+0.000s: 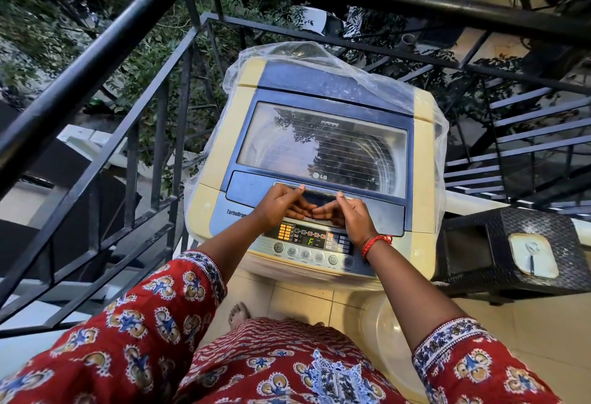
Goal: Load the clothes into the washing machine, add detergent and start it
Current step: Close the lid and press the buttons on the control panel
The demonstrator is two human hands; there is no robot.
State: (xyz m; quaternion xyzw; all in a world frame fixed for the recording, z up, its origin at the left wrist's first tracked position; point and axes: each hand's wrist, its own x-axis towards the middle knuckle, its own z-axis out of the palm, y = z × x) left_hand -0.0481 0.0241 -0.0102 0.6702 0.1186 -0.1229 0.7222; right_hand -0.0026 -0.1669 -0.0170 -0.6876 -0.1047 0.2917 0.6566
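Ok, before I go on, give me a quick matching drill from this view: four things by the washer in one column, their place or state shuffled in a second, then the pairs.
Things:
1. lid
2. control display
3. plastic cover
4. dark wicker stand

Place or state:
A. pushed back over the rear of the machine
B. to the right of the machine
C. down, with the left hand and right hand at its front handle
D. lit, showing a green character

Pairs: 1-C, 2-D, 3-A, 4-B
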